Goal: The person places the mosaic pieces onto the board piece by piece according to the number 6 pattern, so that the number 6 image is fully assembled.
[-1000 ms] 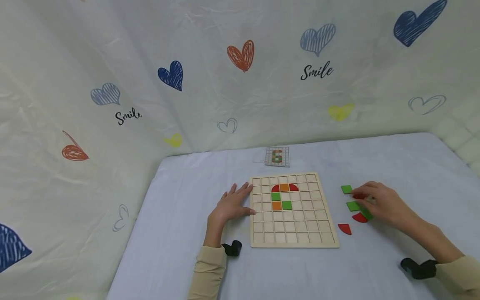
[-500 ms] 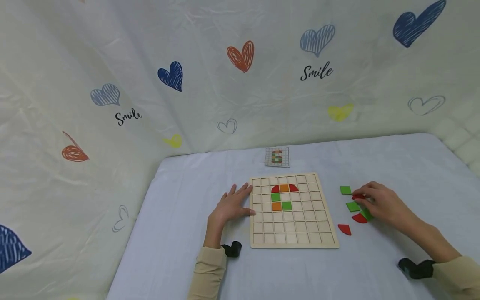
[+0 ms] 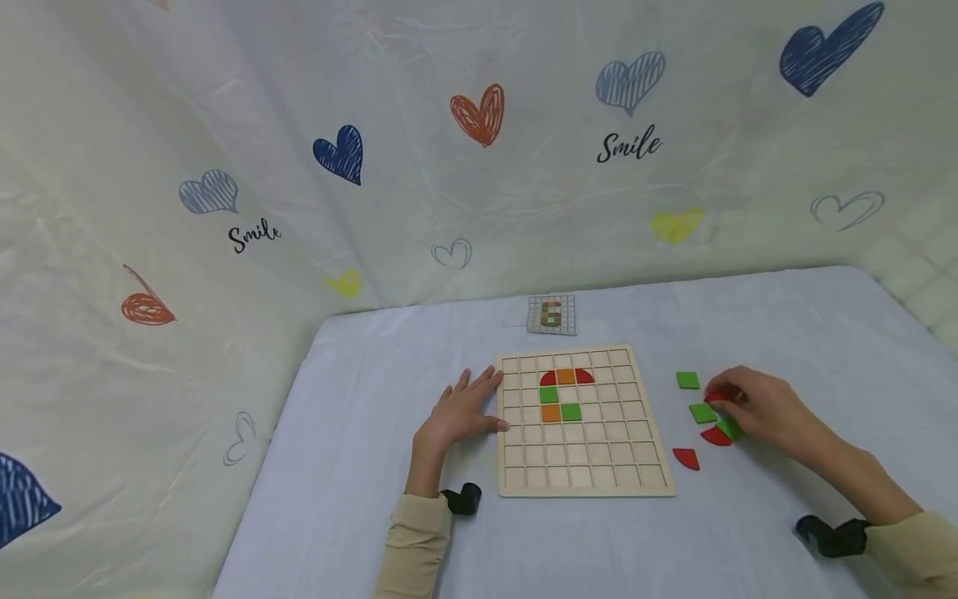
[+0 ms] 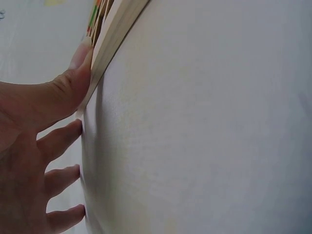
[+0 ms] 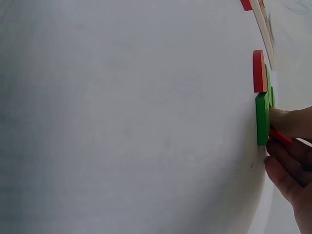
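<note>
My left hand (image 3: 456, 412) rests with spread fingers against the left edge of a wooden grid board (image 3: 614, 476); its thumb (image 4: 80, 58) lies on the board's rim in the left wrist view. Set in the grid are two red quarter-circle tiles, two orange squares and two green squares. To the right of the board, my right hand (image 3: 771, 408) pinches a red quarter-circle tile (image 3: 716, 398) between thumb and fingers, low over the table. Around it lie green square tiles (image 3: 702, 413) and two more red quarter-circles (image 3: 686, 458). The fingers partly hide the pinched tile.
Behind the board lies a small printed card (image 3: 552, 314) with a coloured grid pattern. A white cloth covers the table (image 3: 569, 549), and a curtain (image 3: 404, 191) printed with hearts hangs behind it. Black wrist cameras (image 3: 832, 537) sit low beside the sleeves.
The right fingers have closed in on the red quarter-circle tile, which now shows more clearly, drawn slightly toward the hand. The left hand and the board have stayed in place.
</note>
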`<state>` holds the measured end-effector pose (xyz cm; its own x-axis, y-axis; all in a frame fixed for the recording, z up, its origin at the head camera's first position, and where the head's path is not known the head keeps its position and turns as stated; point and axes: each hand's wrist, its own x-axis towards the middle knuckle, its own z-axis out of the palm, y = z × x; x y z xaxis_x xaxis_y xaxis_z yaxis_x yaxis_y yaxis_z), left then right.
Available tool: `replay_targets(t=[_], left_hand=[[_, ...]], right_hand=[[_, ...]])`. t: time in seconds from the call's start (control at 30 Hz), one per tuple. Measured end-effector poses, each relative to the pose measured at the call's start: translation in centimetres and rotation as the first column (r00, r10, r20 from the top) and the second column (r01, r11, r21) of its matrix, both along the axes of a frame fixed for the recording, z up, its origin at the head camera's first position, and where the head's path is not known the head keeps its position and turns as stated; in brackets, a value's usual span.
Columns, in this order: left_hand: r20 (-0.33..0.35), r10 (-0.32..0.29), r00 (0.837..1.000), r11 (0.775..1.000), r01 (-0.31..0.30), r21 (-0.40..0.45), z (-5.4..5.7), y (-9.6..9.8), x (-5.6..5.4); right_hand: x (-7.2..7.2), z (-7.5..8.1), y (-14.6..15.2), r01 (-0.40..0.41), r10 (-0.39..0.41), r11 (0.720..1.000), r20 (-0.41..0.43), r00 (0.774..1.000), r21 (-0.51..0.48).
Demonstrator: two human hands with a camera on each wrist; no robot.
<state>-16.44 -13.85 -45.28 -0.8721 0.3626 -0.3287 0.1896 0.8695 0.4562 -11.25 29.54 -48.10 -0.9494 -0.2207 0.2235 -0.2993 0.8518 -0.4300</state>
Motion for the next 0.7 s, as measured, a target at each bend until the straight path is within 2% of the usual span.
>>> replay_targets(t=[0.3,0.7], left_hand=[[0.004,0.005,1.0,1.0,-0.005,0.004,0.0,0.1,0.1],[0.005,0.007,1.0,1.0,-0.007,0.004,0.2,0.0,0.1]], right_hand=[[0.4,0.4,0.0,-0.009,0.004,0.998,-0.079,0.997,-0.06],[0.3,1.7,-2.3,-0.015,0.024,0.982,0.047,0.999,-0.188]])
